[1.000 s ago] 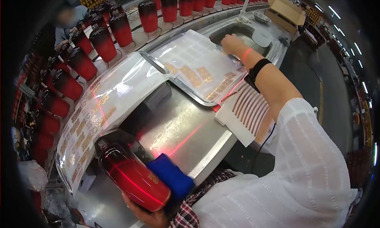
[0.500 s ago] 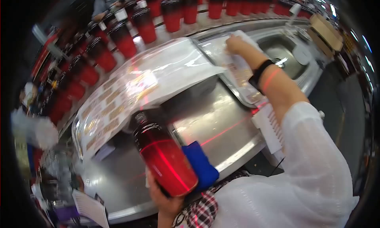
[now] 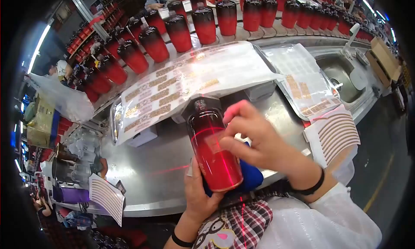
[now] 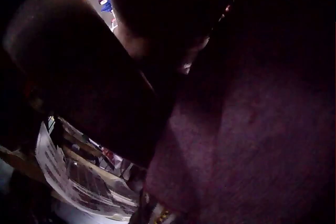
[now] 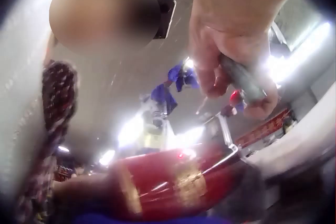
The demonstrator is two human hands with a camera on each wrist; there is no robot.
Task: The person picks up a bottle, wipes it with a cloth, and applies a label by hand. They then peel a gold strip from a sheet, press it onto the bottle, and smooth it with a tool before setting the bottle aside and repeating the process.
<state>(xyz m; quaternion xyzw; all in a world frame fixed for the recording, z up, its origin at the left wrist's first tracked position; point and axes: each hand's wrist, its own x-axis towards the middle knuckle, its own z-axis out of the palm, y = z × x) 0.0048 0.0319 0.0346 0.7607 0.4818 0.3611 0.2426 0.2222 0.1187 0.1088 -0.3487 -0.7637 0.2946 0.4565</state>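
Head: right hand point(image 3: 263, 141) has come back from the printed sheets point(image 3: 302, 71) by the sink point(image 3: 337, 71) and is now over the bottle point(image 3: 218, 167), pinching a small see-through piece point(image 3: 214, 143) close to its red side; looks like work has shifted from sheets to bottle. Bottle lies tilted by the blue cloth point(image 3: 253, 175), left hand point(image 3: 201, 195) curled round its lower side. Left wrist: too dark, can't tell fingers. Right wrist: fingertips closed on the piece, gold print point(image 5: 191, 187) on bottle.
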